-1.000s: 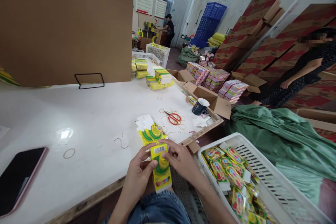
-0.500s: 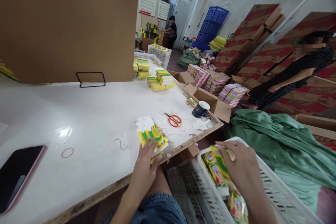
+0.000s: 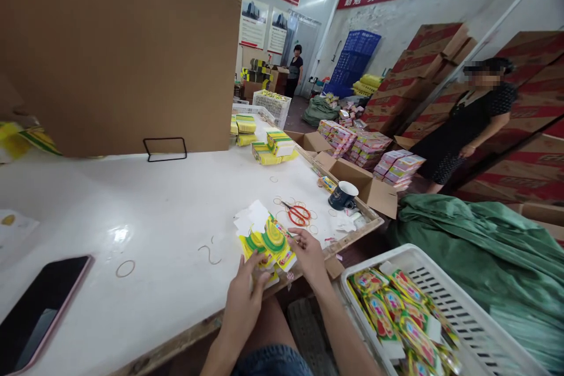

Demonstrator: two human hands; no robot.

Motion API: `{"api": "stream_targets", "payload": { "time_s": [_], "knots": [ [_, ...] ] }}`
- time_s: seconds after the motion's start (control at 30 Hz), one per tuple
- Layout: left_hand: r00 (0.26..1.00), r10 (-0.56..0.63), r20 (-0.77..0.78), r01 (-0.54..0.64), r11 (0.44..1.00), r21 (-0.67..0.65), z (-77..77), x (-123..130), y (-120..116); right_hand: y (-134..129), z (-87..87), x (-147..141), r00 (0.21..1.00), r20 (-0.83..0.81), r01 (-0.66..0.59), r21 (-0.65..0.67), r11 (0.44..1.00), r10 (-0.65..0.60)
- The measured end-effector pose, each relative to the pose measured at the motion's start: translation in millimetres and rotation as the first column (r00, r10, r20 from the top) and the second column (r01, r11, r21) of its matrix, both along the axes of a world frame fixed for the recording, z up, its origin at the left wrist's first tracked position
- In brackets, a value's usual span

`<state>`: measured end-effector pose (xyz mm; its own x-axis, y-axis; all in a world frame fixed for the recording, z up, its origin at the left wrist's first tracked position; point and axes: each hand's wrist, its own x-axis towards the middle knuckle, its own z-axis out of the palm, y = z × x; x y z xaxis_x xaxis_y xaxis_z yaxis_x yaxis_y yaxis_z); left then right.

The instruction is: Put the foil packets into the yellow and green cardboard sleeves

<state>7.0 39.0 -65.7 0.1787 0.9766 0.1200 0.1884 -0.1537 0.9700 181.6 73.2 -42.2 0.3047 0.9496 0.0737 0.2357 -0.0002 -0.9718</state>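
Several flat yellow-and-green cartons with white flaps lie fanned out near the front edge of the white table. At their lower left, my left hand has its fingers and thumb closed about the near edge of the cartons. My right hand pinches the right edge of the top carton between thumb and fingers. To the right, a white plastic basket holds many yellow, green and red packets, some with white ends. Neither hand is in the basket.
Red-handled scissors lie among rubber bands behind the cartons. A dark mug stands near the table's right edge. A phone lies at left. Yellow bundles sit farther back. A person stands at right beyond green cloth.
My right hand has moved left from the basket to the cartons on the table. My left hand has stayed at the cartons. The person at right now stands more upright.
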Motion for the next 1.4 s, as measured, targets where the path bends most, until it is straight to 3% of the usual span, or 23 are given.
{"api": "stream_targets", "payload": {
  "time_s": [0.07, 0.13, 0.2, 0.27, 0.33, 0.4, 0.57, 0.7, 0.87, 1.03, 1.2, 1.3, 1.4],
  "knots": [
    [0.986, 0.086, 0.143, -0.078, 0.995, -0.065, 5.0, 1, 1, -12, 3.2, -1, 0.992, -0.122, -0.037, -0.013, 0.999, 0.035],
    [0.949, 0.101, 0.299, -0.064, 0.989, -0.131, 11.2, 2, 2, -26, 5.7, -9, 0.974, -0.214, -0.081, -0.027, 0.996, 0.073],
    [0.871, 0.066, 0.487, 0.039, 0.978, -0.203, 17.6, 2, 0, -38, 8.3, -21, 0.947, -0.305, -0.126, -0.05, 0.991, 0.105],
    [0.746, 0.049, 0.664, 0.175, 0.948, -0.267, 23.3, -1, -4, -47, 12.1, -32, 0.9, -0.414, -0.183, -0.079, 0.98, 0.135],
    [0.657, 0.054, 0.752, 0.271, 0.914, -0.302, 27.4, -3, -8, -52, 16.8, -38, 0.858, -0.485, -0.234, -0.082, 0.969, 0.166],
    [0.631, 0.065, 0.773, 0.299, 0.899, -0.319, 29.7, -5, -11, -55, 20.9, -40, 0.858, -0.474, -0.259, -0.069, 0.964, 0.197],
    [0.703, 0.144, 0.696, 0.178, 0.912, -0.369, 26.2, -3, -10, -57, 21.9, -40, 0.914, -0.341, -0.257, -0.069, 0.964, 0.219],
    [0.741, 0.208, 0.638, 0.1, 0.905, -0.413, 21.5, 0, -7, -60, 18.7, -45, 0.953, -0.255, -0.19, -0.078, 0.979, 0.165],
    [0.808, 0.206, 0.553, -0.008, 0.941, -0.339, 32.2, -4, -13, -62, 19.5, -46, 0.993, -0.045, -0.107, -0.045, 0.993, 0.105],
    [0.841, -0.006, 0.541, 0.19, 0.939, -0.286, 46.3, -11, -21, -62, 32.2, -34, 0.958, -0.133, -0.248, 0.058, 0.967, 0.254],
    [0.791, -0.148, 0.594, 0.381, 0.879, -0.288, 50.5, -16, -26, -64, 50.3, -18, 0.88, -0.207, -0.423, 0.071, 0.903, 0.428],
    [0.737, -0.21, 0.643, 0.484, 0.827, -0.285, 50.7, -13, -30, -64, 56.1, -11, 0.9, -0.086, -0.427, 0.022, 0.904, 0.427],
    [0.732, -0.198, 0.652, 0.47, 0.84, -0.273, 50.4, -10, -32, -63, 55.1, -12, 0.939, -0.033, -0.341, 0.045, 0.939, 0.343]
  ]
}}
